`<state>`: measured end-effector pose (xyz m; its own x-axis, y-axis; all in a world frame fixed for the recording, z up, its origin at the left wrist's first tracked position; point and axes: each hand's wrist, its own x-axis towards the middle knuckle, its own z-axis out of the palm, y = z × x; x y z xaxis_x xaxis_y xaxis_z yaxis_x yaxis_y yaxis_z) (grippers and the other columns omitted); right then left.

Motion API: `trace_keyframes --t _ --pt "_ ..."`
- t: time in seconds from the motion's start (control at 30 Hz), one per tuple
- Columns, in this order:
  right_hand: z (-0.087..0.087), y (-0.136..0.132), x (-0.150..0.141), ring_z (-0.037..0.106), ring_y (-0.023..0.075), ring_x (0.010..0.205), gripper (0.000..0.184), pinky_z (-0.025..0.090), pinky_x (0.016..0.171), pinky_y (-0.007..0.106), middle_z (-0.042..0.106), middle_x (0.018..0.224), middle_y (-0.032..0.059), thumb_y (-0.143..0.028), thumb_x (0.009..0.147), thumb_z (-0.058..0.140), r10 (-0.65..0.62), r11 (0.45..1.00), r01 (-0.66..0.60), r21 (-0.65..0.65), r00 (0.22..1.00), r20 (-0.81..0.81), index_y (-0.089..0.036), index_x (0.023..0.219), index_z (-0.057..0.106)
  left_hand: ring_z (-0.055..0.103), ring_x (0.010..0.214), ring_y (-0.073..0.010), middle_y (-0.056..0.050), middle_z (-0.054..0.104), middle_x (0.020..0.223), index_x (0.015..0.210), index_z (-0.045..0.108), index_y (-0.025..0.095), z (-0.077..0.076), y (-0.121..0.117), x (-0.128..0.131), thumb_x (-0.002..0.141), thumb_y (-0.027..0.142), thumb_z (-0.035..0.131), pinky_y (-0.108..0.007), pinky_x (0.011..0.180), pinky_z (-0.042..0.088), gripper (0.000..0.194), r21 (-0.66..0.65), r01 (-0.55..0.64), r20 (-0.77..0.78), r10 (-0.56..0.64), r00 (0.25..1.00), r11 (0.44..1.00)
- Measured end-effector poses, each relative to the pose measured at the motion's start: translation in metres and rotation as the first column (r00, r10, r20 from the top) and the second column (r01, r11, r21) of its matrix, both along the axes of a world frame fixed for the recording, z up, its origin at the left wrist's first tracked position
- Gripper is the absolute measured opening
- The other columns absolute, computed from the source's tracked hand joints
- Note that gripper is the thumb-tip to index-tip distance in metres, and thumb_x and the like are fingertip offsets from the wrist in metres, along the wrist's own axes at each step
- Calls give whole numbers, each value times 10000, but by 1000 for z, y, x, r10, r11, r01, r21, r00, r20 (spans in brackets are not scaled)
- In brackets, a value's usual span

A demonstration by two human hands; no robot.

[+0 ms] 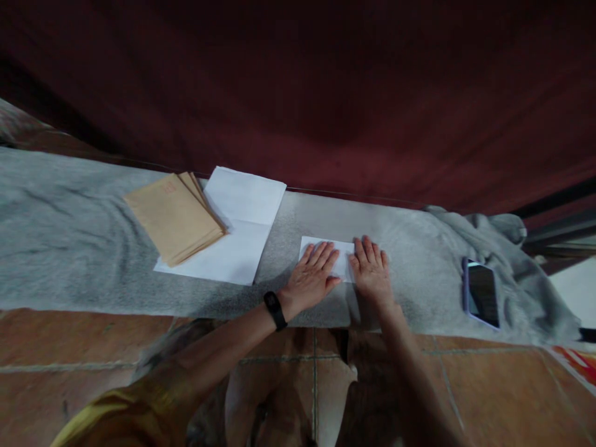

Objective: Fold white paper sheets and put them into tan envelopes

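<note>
A small folded sheet of white paper (343, 264) lies flat on the grey cloth in front of me. My left hand (314, 273), with a black band on its wrist, presses on the paper's left part, fingers spread. On the paper's right end rests my right hand (371, 270), palm down with its fingers stretched out. Part of the paper is hidden under both hands. To the left, larger white sheets (242, 248) with a crease across them lie on the cloth. A stack of brown envelopes (174, 217) sits partly on top of those sheets.
The grey cloth (74, 248) covers a long narrow surface and is bunched up at the right. A phone (482, 293) lies on it at the right. Dark red fabric (298, 93) hangs behind. Below is a tiled floor (69, 341).
</note>
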<state>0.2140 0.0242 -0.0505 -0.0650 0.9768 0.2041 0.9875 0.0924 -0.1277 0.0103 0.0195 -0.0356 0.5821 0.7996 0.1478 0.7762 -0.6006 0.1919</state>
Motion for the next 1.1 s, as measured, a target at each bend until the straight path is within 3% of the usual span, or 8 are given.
trace_keyframes --t 0.17,0.33,0.53,0.7,0.8,0.93,1.03,1.1 --pt "9 5 2 514 325 1290 485 398 1082 503 576 1428 181 -402 998 434 -19 996 30 88 992 -128 -153 1393 567 218 1556 -267 -138 290 1665 1559 361 139 2 -1 2 1031 516 406 -507 1275 136 650 1 -13 -5 13 1000 1000" --pt "19 7 -5 638 253 923 339 505 881 386 692 1031 140 -386 971 460 -71 997 74 0 947 -312 -170 1104 684 229 1553 -274 -135 300 1661 1559 364 137 4 -2 3 1033 505 400 -513 1273 138 643 1 -18 -4 18 1000 1000" --pt "21 0 -12 678 260 837 327 518 765 386 727 941 114 -450 956 459 -157 986 126 -106 911 -381 -215 1044 669 214 1558 -272 -132 296 1663 1559 369 140 2 -1 3 1033 518 384 -521 1274 129 648 -3 -15 -3 15 1000 1000" --pt "23 0 -9 685 229 792 295 532 749 356 734 874 73 -476 874 526 -207 977 149 -150 821 -532 -219 933 658 193 1563 -286 -146 300 1660 1570 345 134 -1 0 1 999 595 423 -521 1275 116 738 -7 -4 4 4 1000 1000" --pt "25 3 -10 671 224 776 322 538 745 360 714 852 61 -518 796 605 -224 975 158 -159 682 -696 -217 909 618 195 1561 -299 -162 284 1663 1567 340 111 1 0 2 989 625 422 -530 1272 120 778 -17 -2 9 2 1000 1000" --pt "35 5 -15 626 187 667 464 521 621 303 676 735 -11 -610 726 695 -242 970 56 -238 366 -899 -239 980 580 238 1548 -306 -189 319 1643 1557 339 68 10 0 7 991 590 450 -519 1266 165 778 -38 -36 69 39 997 999" --pt "45 6 -18 687 211 798 545 559 689 326 733 917 51 -713 814 572 -206 971 -80 -227 211 -955 -229 1063 605 352 1504 -275 -172 414 1599 1527 407 97 22 1 9 1046 456 377 -478 1248 246 601 -112 -59 305 91 948 992" --pt "49 6 -19 711 236 929 608 583 771 363 735 1072 109 -745 884 426 -192 967 -139 -212 148 -970 -213 1106 620 482 1419 -251 -133 552 1502 1470 501 152 32 3 10 1067 452 292 -446 1197 352 544 -261 -49 561 193 805 964"
